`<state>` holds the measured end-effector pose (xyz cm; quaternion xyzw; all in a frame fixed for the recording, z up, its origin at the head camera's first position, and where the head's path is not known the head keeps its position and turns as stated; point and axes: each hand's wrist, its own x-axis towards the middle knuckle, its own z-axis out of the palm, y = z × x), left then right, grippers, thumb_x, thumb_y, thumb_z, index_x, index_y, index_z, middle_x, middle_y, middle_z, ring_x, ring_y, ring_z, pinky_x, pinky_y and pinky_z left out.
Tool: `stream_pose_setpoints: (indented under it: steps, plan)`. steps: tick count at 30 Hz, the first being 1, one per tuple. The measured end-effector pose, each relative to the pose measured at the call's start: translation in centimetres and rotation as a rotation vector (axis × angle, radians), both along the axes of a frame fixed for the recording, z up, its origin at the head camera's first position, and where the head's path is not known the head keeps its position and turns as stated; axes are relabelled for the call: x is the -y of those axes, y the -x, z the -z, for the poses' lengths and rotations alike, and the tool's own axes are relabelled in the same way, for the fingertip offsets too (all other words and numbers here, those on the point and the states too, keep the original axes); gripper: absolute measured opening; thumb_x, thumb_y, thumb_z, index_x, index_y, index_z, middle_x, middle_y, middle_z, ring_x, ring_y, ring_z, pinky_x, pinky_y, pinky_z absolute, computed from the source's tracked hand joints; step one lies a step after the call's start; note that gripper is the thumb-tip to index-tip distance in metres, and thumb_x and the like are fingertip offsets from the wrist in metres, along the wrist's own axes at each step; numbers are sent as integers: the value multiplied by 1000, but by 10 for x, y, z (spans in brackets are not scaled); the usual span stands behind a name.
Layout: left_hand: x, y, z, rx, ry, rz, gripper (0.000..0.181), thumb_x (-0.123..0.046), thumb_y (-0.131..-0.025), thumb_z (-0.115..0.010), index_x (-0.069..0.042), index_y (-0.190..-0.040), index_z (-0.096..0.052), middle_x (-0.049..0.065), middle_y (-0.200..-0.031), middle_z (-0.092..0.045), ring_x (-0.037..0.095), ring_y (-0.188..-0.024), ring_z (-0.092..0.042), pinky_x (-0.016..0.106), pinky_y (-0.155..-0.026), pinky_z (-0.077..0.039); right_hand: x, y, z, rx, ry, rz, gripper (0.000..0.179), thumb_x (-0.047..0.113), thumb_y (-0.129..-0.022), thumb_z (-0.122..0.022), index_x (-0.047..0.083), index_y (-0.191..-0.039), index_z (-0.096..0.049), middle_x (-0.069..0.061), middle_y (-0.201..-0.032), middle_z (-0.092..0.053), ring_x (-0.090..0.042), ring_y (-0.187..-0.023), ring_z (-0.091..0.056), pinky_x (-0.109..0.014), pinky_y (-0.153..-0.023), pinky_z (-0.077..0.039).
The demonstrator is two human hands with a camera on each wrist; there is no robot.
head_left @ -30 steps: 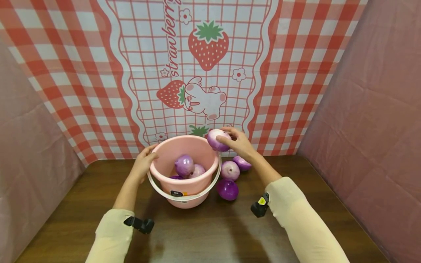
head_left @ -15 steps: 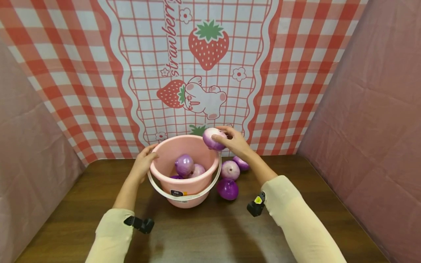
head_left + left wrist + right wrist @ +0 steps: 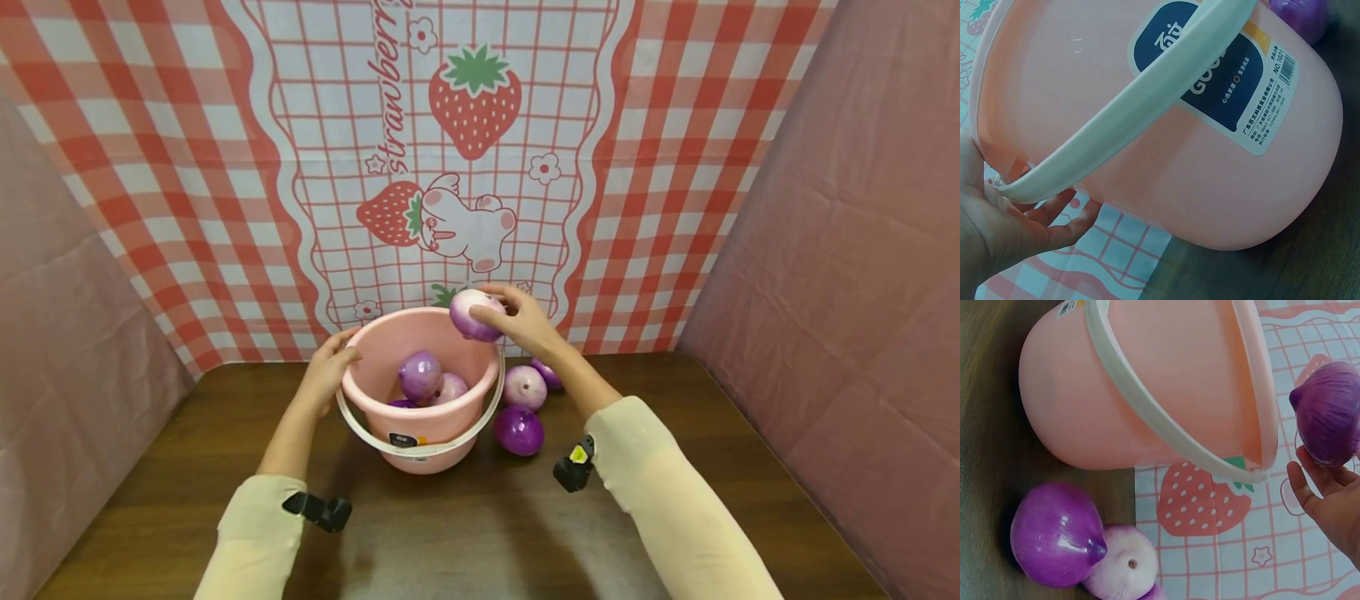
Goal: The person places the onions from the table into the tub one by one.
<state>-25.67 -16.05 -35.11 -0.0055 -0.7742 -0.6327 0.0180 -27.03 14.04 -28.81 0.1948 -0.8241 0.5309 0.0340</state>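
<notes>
Left hand (image 3: 325, 372): fingers grip bucket (image 3: 453, 423) rim;
Right hand (image 3: 536, 323): fingers hold onion (image 3: 467, 322) above bucket rim;
Loose onions (image 3: 519, 432): desk (image 3: 480, 533), right of bucket

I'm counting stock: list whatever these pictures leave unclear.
Head: how many onions lie in the bucket; its front wall hides the bottom.
Head: far onion, partly behind the right forearm.
Left wrist: label lettering, partly behind the handle.
Right wrist: held onion, cut off by the right edge.

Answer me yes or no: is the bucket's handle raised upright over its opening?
No, in the head view the white handle hangs down across the near side of the pink bucket.
</notes>
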Motion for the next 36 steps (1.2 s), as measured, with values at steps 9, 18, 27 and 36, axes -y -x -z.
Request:
stream_pose_setpoints:
  steps: [9, 18, 27, 36]
  plan:
    - [0, 0, 1, -6, 17, -4, 57, -11, -88, -46, -9, -144, -35, 22, -140, -39, 29, -115, -47, 35, -96, -47, 12, -3, 0, -30, -11, -13, 51, 35, -83, -64, 17, -130, -53, -10, -116, -61, -23, -103, -56, -35, -88, -48]
    - [1, 1, 1, -9, 26, -1, 57, -10, -88, -46, -8, -144, -35, 24, -139, -40, 30, -113, -48, 28, -89, -50, 20, -2, 2, -6, -4, -15, 50, 35, -83, -64, 18, -129, -54, -8, -116, -61, -21, -104, -55, -35, -91, -48]
    - [1, -1, -1, 1, 20, -8, 57, -11, -88, -47, -9, -144, -36, 24, -135, -42, 30, -109, -51, 27, -87, -51, 31, -1, 3, 3, 14, -26, 50, 34, -84, -65, 18, -130, -54, -10, -116, -61, -22, -104, -57, -34, -89, -50]
    - [1, -1, -1, -2, 23, -8, 57, -11, -89, -47, -10, -144, -36, 23, -134, -43, 29, -108, -51, 24, -84, -51, 38, -1, 7, 12, -1, -24, 52, 36, -82, -66, 19, -130, -54, -8, -115, -61, -20, -103, -57, -32, -88, -49]
